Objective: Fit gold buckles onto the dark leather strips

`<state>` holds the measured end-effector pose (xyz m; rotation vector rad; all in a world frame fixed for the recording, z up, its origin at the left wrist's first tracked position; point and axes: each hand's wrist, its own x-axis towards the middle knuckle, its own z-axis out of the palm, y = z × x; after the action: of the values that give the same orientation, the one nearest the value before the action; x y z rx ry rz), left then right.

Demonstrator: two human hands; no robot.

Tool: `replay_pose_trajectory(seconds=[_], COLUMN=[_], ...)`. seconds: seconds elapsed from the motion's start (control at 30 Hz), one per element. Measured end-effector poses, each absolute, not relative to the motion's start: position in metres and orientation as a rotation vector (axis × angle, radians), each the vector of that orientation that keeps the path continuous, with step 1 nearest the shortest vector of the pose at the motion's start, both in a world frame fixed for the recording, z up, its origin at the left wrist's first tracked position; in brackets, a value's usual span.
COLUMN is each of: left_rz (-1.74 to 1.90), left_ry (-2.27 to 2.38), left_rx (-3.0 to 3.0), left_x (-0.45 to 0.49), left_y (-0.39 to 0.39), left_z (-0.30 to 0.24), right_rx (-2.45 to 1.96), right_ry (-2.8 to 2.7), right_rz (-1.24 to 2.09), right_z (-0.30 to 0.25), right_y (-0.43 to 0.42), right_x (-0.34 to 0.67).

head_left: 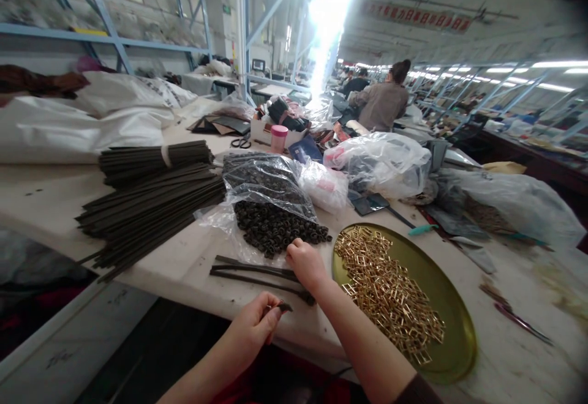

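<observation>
My left hand (257,321) is closed near the table's front edge, and the tip of a dark strap (285,307) pokes out between thumb and fingers. Farther forward, my right hand (305,262) reaches to the near edge of a pile of small dark loops (271,226). Its fingers are bent together, and whatever is in them is hidden. The loops spill from a clear plastic bag (271,174). Beside and partly beneath my right wrist lie a few dark straps (252,273). To the right, an oval gold tray (463,336) bears many small gold rectangular buckles (390,294).
Bundles of long dark strips (151,208) lie at left. Behind the loops stand a pink-lidded jar (278,139) and a filled plastic bag (381,159). Scissors (241,143) rest farther back, and a thin tool (523,324) lies right of the tray. A person (381,101) is farther off.
</observation>
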<state>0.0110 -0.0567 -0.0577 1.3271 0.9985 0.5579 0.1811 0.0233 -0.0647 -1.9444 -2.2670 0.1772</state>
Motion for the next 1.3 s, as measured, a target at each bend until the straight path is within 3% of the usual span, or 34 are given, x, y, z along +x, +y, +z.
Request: replay_pose_trajectory(seconds=[0.57,0.67,0.8,0.9,1.1,1.3], left_rz=[0.67,0.675,0.692,0.706,0.762,0.817], left_ry=[1.024,1.056,1.062,1.05,1.104,1.23], left_rx=[1.306,1.291,1.287,1.292,1.364,1.502], left_x=[-0.003,-0.005,-0.002,0.001,0.001,0.003], left_y=[-0.061,-0.059,-0.056,-0.055,-0.056,-0.056], left_z=[-0.042,-0.038,-0.036,-0.036,-0.04,-0.045], right_rx=[-1.838,-1.701,-1.299,-1.21,-1.196,-1.47], right_ry=[-2.059,-1.892,-1.278,-1.094,-1.03,-1.254], right_rz=[0.454,0.669,1.184,1.293,1.251,0.853], right_z=[-0.058,-0.048,-0.037,-0.032,-0.03,-0.033], right_y=[0.004,-0.019,-0.051,-0.064,-0.069,-0.079], right_x=[0.177,0.173,0.165,0.158,0.146,0.14])
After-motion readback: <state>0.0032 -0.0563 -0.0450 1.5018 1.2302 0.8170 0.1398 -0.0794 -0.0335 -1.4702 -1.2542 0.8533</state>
